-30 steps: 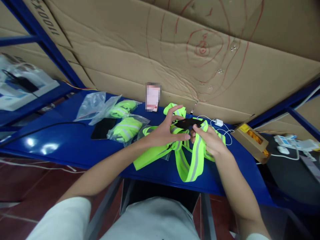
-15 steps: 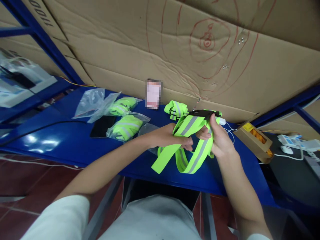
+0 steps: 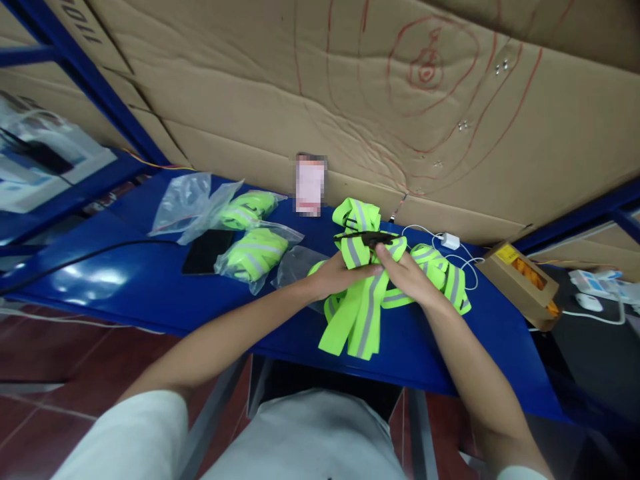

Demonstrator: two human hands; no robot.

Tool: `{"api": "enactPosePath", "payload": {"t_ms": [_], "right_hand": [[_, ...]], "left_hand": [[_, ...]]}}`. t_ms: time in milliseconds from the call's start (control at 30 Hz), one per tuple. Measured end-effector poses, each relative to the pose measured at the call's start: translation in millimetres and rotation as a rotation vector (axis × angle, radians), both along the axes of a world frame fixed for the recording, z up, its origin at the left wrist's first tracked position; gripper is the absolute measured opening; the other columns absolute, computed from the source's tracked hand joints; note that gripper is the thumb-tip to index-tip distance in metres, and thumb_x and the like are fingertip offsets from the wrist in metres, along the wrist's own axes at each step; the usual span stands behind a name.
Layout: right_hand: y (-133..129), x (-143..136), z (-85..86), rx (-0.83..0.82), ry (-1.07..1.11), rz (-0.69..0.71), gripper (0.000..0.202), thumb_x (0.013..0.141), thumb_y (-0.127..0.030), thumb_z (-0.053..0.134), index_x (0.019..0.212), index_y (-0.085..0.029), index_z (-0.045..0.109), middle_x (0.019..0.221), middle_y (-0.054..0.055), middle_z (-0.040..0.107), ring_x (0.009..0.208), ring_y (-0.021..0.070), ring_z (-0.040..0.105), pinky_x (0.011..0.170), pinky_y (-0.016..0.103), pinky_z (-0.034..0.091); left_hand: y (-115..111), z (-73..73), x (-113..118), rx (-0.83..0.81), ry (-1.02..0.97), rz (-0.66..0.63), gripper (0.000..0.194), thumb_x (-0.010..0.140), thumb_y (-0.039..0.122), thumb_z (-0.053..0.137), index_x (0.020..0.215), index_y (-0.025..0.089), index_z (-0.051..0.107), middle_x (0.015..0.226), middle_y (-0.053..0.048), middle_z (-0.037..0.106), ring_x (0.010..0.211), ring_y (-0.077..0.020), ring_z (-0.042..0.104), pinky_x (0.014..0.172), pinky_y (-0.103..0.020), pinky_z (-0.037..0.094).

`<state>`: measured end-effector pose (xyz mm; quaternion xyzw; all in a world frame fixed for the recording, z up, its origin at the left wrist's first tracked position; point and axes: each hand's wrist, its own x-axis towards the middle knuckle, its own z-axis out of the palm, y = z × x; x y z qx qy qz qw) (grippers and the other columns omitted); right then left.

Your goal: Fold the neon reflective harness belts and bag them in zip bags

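Both my hands are closed on a neon yellow-green reflective strap [image 3: 363,313] with a grey stripe, held over the front of the table. My left hand [image 3: 337,275] grips its left side, the fingers partly hidden by the strap. My right hand [image 3: 403,270] presses its thumb near the black buckle [image 3: 373,238] at the top. Two strap ends hang down below the hands. Beyond the buckle lies a rolled reflective strap [image 3: 357,215]. Right of my right hand, more reflective strap [image 3: 443,273] lies loosely bunched on the table.
Bagged straps [image 3: 255,253] and clear plastic bags [image 3: 183,200] lie on the blue table [image 3: 125,260] at left, beside a black flat object [image 3: 205,252]. A white charger [image 3: 450,241] with cable and a cardboard box [image 3: 520,280] are at right. A cardboard wall [image 3: 240,120] stands behind.
My right hand has moved left, bringing the buckle end toward my left hand. The open strap loop is now gathered, with two ends hanging. The bunched strap at right has come into view.
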<state>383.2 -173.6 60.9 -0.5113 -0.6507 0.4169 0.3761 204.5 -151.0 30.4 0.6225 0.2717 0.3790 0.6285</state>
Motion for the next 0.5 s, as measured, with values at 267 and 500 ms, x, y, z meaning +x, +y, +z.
{"api": "enactPosePath", "payload": {"t_ms": [267,500], "right_hand": [[27.7,31.1,17.1,0.140,-0.153,0.002,0.066,0.085,-0.055,0.073,0.143,-0.028,0.056,0.150,0.009,0.056,0.129,0.0269,0.060,0.103,0.044,0.054],[21.8,16.8,48.6,0.066,-0.426,0.420,0.047,0.095,-0.053,0.060,0.135,-0.028,0.066,0.127,0.005,0.074,0.113,0.0262,0.070,0.095,0.040,0.056]], "left_hand": [[4.7,-7.0,-11.1,-0.158,0.086,-0.007,0.058,0.074,0.047,0.085,0.119,0.017,0.068,0.125,-0.013,0.072,0.118,-0.0325,0.067,0.104,-0.049,0.053],[3.7,-9.4,-18.2,0.214,0.197,-0.170,0.057,0.088,0.048,0.071,0.137,0.022,0.060,0.144,-0.009,0.061,0.137,-0.0286,0.055,0.115,-0.045,0.045]]}}
